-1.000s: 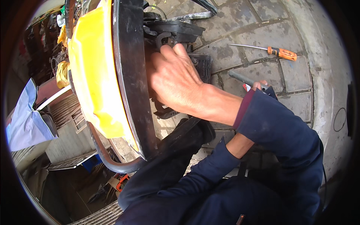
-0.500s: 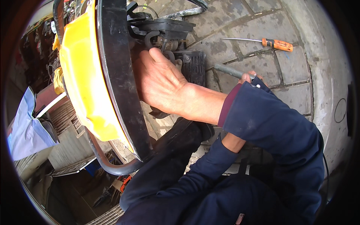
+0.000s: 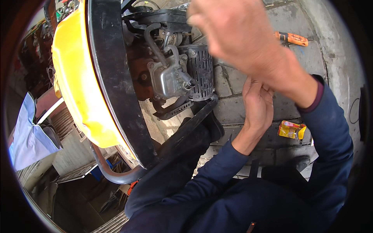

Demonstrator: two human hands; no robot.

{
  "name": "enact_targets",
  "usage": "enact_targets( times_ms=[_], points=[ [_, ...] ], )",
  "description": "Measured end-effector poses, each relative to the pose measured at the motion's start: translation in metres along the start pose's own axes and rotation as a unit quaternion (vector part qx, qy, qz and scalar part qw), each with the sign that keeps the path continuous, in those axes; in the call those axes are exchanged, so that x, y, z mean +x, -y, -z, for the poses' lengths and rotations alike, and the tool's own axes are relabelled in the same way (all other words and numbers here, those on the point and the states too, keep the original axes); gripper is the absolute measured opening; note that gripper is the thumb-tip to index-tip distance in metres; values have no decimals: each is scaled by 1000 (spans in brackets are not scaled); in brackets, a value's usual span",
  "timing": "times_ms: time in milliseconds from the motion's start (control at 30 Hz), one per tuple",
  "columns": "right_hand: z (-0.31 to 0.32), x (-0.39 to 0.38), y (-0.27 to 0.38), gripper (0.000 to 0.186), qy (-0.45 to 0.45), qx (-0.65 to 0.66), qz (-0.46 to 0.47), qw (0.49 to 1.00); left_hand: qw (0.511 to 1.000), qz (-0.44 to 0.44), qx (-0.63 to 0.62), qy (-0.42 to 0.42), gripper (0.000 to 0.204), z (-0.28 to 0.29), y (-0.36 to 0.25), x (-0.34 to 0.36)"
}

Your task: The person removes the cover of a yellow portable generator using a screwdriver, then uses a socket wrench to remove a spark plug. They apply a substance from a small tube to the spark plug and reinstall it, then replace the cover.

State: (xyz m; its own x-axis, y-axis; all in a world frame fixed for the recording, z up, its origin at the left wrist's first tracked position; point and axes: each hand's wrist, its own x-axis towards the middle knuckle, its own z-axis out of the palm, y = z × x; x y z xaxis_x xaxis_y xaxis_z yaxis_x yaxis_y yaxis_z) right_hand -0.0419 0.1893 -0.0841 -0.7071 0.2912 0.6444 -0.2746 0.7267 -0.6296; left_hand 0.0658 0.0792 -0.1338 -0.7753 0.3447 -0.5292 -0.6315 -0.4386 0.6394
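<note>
My right hand (image 3: 241,39) is raised close to the camera, fingers curled in and blurred; what it may hold is hidden. Beneath that wrist, my left hand (image 3: 257,106) has its fingers bent together, their tips and anything in them covered. To the left of both hands is a small engine with a metal cylinder-head cover (image 3: 169,80), a black hose (image 3: 153,42) and a slotted guard (image 3: 202,70). It sits beside a black frame panel (image 3: 116,77) with a bright yellow body (image 3: 79,77). An orange-handled screwdriver (image 3: 293,38) lies beyond my right hand, its shaft hidden.
Grey paving stones (image 3: 233,114) lie under the engine and hands, with a pale wall (image 3: 345,58) on the right. A yellow and red packet (image 3: 290,129) rests near my right forearm. A bent tube (image 3: 112,174) juts at lower left, near a light blue cloth (image 3: 31,136).
My right hand has come away from the engine, up and to the right, uncovering the head cover. The grey metal rod seen in my left hand is now out of sight.
</note>
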Motion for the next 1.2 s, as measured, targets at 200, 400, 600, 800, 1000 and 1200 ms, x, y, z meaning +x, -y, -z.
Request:
enact_targets(
  times_ms=[200,400,600,800,1000,1200],
  points=[
    [34,-39,-76,18,108,-15,-198,974,999,23,1,-22,31,-4,-2,5],
    [20,-90,-97,19,166,-56,-203,963,999,22,2,-27,32,-9,2,6],
    [8,-104,-99,20,189,-47,-225,955,1000,13,-2,-16,36,-8,1,7],
    [14,-103,-91,22,238,-69,-249,936,1000,14,-14,-17,35,-8,-3,7],
    [32,-85,-77,32,219,-89,-245,940,998,4,-42,56,35,-19,-15,-1],
    [92,-59,-8,33,86,315,-359,874,982,-21,-125,140,39,-47,-41,-16]
  ],
)
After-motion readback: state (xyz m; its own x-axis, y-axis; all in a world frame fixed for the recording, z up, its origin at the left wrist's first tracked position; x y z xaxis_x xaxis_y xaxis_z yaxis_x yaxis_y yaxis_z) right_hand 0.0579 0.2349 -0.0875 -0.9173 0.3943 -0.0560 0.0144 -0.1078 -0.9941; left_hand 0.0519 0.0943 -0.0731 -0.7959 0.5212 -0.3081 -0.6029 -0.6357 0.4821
